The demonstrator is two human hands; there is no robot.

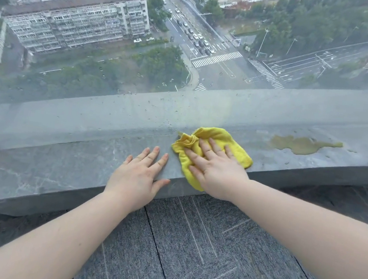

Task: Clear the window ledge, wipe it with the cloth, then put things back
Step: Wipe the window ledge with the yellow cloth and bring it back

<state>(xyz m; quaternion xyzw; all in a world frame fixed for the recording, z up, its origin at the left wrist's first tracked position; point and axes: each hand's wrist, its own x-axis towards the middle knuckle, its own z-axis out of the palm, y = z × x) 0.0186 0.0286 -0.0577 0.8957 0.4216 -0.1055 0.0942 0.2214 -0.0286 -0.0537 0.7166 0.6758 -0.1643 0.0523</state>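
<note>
The grey stone ledge (60, 169) under the window lies bare, so clearing looks done. My right hand (217, 170) presses the yellow cloth (239, 152) flat, fingers spread; my left hand (141, 178) rests open beside it. Wiping seems underway; putting things back remains.

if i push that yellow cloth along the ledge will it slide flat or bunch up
Probably bunch up: the yellow cloth already shows soft folds at its far-left corner, so it looks floppy and light. The right hand pressed flat on it should help it slide in one piece. It overhangs the ledge at the near edge, so that part may droop.
</note>
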